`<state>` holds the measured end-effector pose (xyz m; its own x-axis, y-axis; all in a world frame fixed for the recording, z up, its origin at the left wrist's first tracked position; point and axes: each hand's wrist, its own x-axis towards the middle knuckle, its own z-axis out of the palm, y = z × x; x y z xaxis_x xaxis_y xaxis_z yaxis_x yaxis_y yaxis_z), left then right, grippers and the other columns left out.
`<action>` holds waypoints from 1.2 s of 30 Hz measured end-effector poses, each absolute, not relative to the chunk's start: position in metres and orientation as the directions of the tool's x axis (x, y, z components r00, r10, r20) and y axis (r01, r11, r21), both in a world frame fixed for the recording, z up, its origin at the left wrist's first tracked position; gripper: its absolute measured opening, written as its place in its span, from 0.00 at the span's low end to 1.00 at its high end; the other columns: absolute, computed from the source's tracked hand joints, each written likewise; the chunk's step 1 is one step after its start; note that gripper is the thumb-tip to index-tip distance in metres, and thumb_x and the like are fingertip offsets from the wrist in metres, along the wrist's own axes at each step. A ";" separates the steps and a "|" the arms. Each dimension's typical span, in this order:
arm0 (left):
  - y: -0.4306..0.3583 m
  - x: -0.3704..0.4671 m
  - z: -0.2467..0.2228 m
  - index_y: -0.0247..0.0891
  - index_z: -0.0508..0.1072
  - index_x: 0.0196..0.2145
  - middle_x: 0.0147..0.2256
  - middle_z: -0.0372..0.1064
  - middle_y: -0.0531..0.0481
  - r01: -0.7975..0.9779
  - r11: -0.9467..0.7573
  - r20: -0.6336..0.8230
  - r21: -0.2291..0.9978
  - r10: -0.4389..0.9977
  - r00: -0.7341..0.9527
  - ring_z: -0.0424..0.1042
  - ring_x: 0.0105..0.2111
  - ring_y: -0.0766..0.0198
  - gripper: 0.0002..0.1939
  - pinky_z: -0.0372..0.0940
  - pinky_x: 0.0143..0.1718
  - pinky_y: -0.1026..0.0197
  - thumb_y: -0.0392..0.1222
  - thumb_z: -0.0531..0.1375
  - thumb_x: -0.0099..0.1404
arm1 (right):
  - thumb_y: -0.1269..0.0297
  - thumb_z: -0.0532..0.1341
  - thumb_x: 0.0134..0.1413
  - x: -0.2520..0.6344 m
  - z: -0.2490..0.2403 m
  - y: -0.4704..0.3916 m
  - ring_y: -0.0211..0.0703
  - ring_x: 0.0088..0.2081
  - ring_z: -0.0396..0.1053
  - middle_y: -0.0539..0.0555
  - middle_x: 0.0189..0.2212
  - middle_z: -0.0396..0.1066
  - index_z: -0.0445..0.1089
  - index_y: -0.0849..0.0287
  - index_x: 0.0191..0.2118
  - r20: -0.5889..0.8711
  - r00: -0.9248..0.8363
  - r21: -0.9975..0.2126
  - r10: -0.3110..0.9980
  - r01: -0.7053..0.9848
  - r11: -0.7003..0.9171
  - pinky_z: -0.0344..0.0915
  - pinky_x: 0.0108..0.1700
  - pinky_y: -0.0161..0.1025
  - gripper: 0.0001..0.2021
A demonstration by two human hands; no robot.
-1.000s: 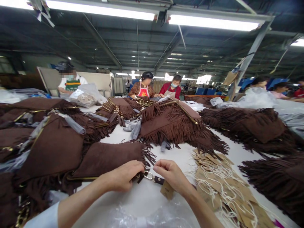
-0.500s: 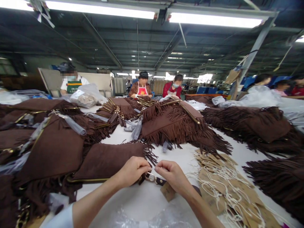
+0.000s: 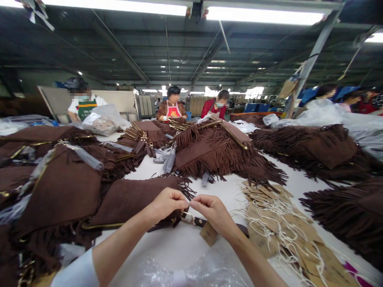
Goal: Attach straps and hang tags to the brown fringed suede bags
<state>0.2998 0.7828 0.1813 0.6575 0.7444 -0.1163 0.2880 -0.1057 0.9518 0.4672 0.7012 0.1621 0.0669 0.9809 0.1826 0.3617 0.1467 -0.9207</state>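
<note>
Our left hand (image 3: 166,205) & right hand (image 3: 212,213) pinch a thin string just above the metal clasp (image 3: 188,217); paper tag (image 3: 208,233) hangs below-right of clasp, brown fringed bag (image 3: 131,199) left of it.

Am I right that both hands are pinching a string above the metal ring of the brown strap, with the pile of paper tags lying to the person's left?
Not quite: the head view shows the pile of paper tags to the person's right. The left hand and right hand do meet above the metal ring of the brown strap, apparently pinching a string.
</note>
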 end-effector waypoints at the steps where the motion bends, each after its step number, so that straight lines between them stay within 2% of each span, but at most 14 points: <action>1: 0.784 0.300 0.182 0.34 0.70 0.23 0.19 0.63 0.55 0.273 -0.085 -0.122 0.958 0.741 0.660 0.57 0.21 0.69 0.12 0.49 0.23 0.66 0.46 0.64 0.45 | 0.55 0.59 0.51 0.466 0.161 0.702 0.36 0.24 0.55 0.46 0.20 0.60 0.73 0.62 0.27 0.179 0.061 -0.921 0.982 0.361 0.145 0.51 0.26 0.33 0.14; 4: 0.782 0.298 0.185 0.36 0.67 0.24 0.20 0.63 0.55 0.296 -0.092 -0.140 0.951 0.725 0.674 0.58 0.22 0.68 0.11 0.51 0.23 0.65 0.45 0.63 0.45 | 0.58 0.59 0.51 0.463 0.156 0.704 0.36 0.23 0.55 0.46 0.20 0.61 0.73 0.62 0.28 0.175 0.049 -0.912 0.983 0.385 0.143 0.52 0.26 0.32 0.12; 6: 0.779 0.294 0.185 0.37 0.66 0.25 0.23 0.64 0.54 0.371 -0.281 -0.061 0.885 0.720 0.692 0.60 0.25 0.65 0.08 0.54 0.26 0.64 0.43 0.60 0.49 | 0.61 0.58 0.52 0.463 0.151 0.706 0.36 0.22 0.56 0.45 0.19 0.60 0.72 0.62 0.28 0.175 0.043 -0.894 0.984 0.425 0.141 0.52 0.24 0.32 0.11; 7: 0.776 0.292 0.185 0.37 0.66 0.26 0.25 0.65 0.52 0.418 -0.431 0.013 0.800 0.709 0.705 0.62 0.28 0.63 0.07 0.56 0.30 0.62 0.42 0.60 0.50 | 0.63 0.57 0.53 0.463 0.148 0.705 0.36 0.22 0.56 0.45 0.18 0.60 0.72 0.61 0.29 0.175 0.038 -0.881 0.984 0.453 0.139 0.52 0.24 0.32 0.10; 9: 0.770 0.286 0.184 0.37 0.67 0.31 0.33 0.67 0.48 0.499 -0.700 0.142 0.511 0.641 0.754 0.63 0.36 0.57 0.07 0.58 0.38 0.57 0.40 0.60 0.52 | 0.66 0.55 0.54 0.465 0.145 0.703 0.37 0.22 0.58 0.45 0.19 0.61 0.71 0.60 0.29 0.188 0.018 -0.837 0.982 0.526 0.150 0.53 0.24 0.32 0.09; 11: 0.763 0.281 0.181 0.38 0.68 0.36 0.41 0.67 0.45 0.524 -0.813 0.170 0.253 0.570 0.804 0.62 0.43 0.52 0.10 0.57 0.45 0.52 0.38 0.60 0.54 | 0.71 0.57 0.52 0.467 0.145 0.699 0.39 0.28 0.64 0.47 0.25 0.66 0.71 0.59 0.29 0.214 -0.032 -0.765 0.976 0.616 0.188 0.57 0.30 0.32 0.07; 14: 0.759 0.278 0.174 0.39 0.67 0.39 0.45 0.65 0.43 0.521 -0.841 0.139 0.144 0.539 0.831 0.61 0.46 0.52 0.07 0.56 0.49 0.51 0.35 0.56 0.60 | 0.77 0.61 0.47 0.466 0.148 0.690 0.44 0.39 0.66 0.50 0.34 0.71 0.73 0.57 0.26 0.231 -0.138 -0.607 0.963 0.754 0.253 0.57 0.41 0.38 0.08; 19: 0.760 0.277 0.166 0.39 0.65 0.38 0.43 0.65 0.44 0.513 -0.834 0.176 0.205 0.547 0.818 0.62 0.42 0.55 0.10 0.59 0.45 0.54 0.29 0.52 0.59 | 0.79 0.61 0.50 0.457 0.150 0.685 0.46 0.36 0.67 0.54 0.31 0.71 0.73 0.59 0.26 0.204 -0.228 -0.360 0.952 0.887 0.290 0.54 0.37 0.40 0.09; 22: 0.760 0.276 0.167 0.38 0.65 0.38 0.43 0.65 0.45 0.490 -0.824 0.201 0.283 0.550 0.810 0.63 0.43 0.56 0.13 0.59 0.44 0.56 0.28 0.52 0.55 | 0.80 0.59 0.52 0.459 0.149 0.688 0.42 0.33 0.67 0.53 0.32 0.69 0.72 0.60 0.29 0.234 -0.235 -0.284 0.944 0.912 0.297 0.54 0.32 0.35 0.09; 25: 0.762 0.279 0.175 0.38 0.66 0.37 0.40 0.68 0.46 0.519 -0.801 0.161 0.299 0.578 0.800 0.64 0.41 0.56 0.14 0.59 0.43 0.57 0.27 0.52 0.52 | 0.81 0.57 0.54 0.466 0.150 0.693 0.39 0.31 0.65 0.52 0.34 0.68 0.70 0.59 0.32 0.296 -0.239 -0.228 0.925 0.923 0.311 0.55 0.30 0.34 0.10; 28: 0.768 0.290 0.186 0.38 0.68 0.33 0.35 0.69 0.47 0.563 -0.733 0.078 0.383 0.632 0.771 0.66 0.36 0.56 0.07 0.59 0.39 0.57 0.32 0.55 0.54 | 0.83 0.54 0.56 0.469 0.152 0.701 0.43 0.33 0.64 0.54 0.35 0.68 0.69 0.59 0.32 0.363 -0.263 -0.164 0.894 0.926 0.340 0.57 0.33 0.36 0.12; 30: 0.775 0.299 0.190 0.38 0.67 0.27 0.30 0.68 0.49 0.554 -0.668 0.040 0.498 0.655 0.754 0.66 0.33 0.57 0.01 0.59 0.38 0.57 0.37 0.57 0.55 | 0.83 0.54 0.57 0.468 0.155 0.707 0.46 0.36 0.64 0.56 0.35 0.68 0.69 0.59 0.32 0.410 -0.279 -0.146 0.869 0.920 0.364 0.58 0.37 0.38 0.12; 33: 0.787 0.307 0.188 0.37 0.64 0.21 0.27 0.64 0.51 0.540 -0.579 0.028 0.610 0.697 0.716 0.65 0.32 0.60 0.08 0.59 0.38 0.58 0.38 0.56 0.57 | 0.80 0.55 0.58 0.468 0.159 0.713 0.49 0.39 0.64 0.58 0.37 0.69 0.69 0.60 0.31 0.492 -0.249 -0.186 0.834 0.906 0.380 0.59 0.43 0.42 0.11; 36: 0.796 0.306 0.180 0.37 0.64 0.22 0.24 0.61 0.53 0.550 -0.474 -0.024 0.688 0.742 0.670 0.65 0.29 0.62 0.08 0.60 0.33 0.61 0.39 0.54 0.57 | 0.76 0.54 0.60 0.469 0.161 0.712 0.50 0.43 0.64 0.59 0.40 0.69 0.68 0.59 0.31 0.573 -0.131 -0.309 0.809 0.880 0.361 0.59 0.46 0.44 0.10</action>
